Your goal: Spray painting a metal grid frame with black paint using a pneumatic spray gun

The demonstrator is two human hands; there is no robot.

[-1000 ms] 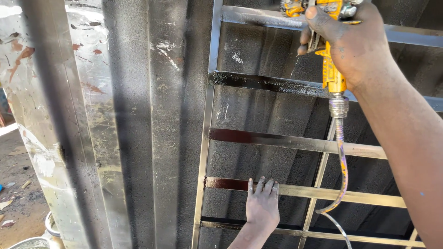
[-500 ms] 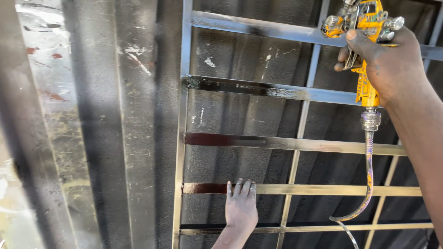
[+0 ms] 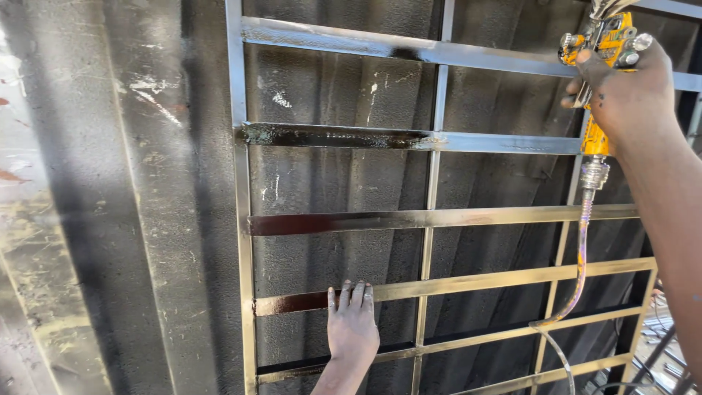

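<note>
The yellow metal spray gun [image 3: 603, 51] sits high at the upper right, gripped tight in the right hand [image 3: 621, 91], with a clear hose [image 3: 581, 256] hanging from its base. It points at a steel grille frame of flat horizontal bars [image 3: 439, 217], partly coated dark, leaning on a corrugated dark metal wall [image 3: 329, 175]. The left hand [image 3: 352, 325] lies flat and open, fingers spread on a lower bar, holding nothing.

The metal grille [image 3: 431, 219] stands against the corrugated sheet wall [image 3: 146, 219]; the left hand [image 3: 352, 329] rests low on it, the spray gun [image 3: 603, 66] up right, its hose [image 3: 578, 278] hanging below
</note>
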